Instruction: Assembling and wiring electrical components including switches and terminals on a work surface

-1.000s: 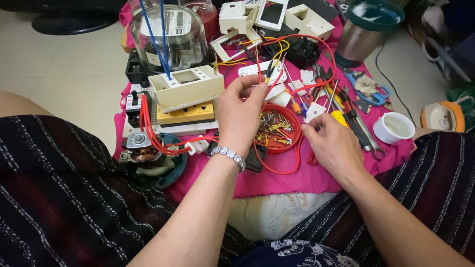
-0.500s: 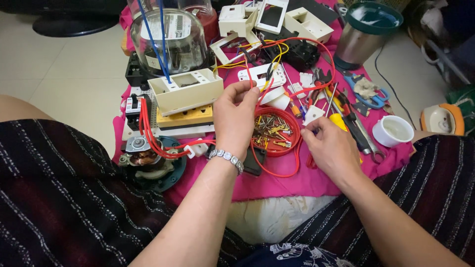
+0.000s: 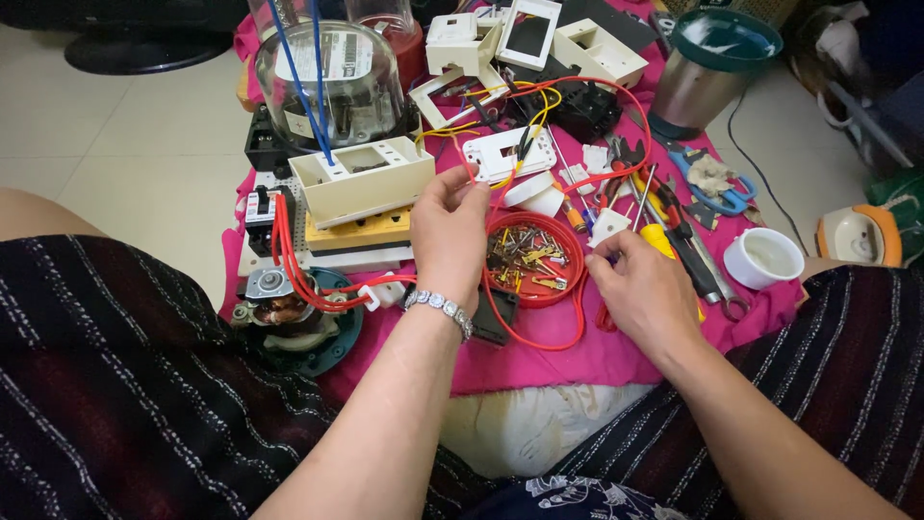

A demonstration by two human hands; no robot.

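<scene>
Left hand (image 3: 450, 236) fingers pinch the red wire (image 3: 478, 189); right hand (image 3: 643, 294) fingers curl on the pink cloth (image 3: 597, 351), holding nothing visible.

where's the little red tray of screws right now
In the head view the red tray of screws sits mid-frame on the pink cloth, between the left hand and the right hand.
</scene>
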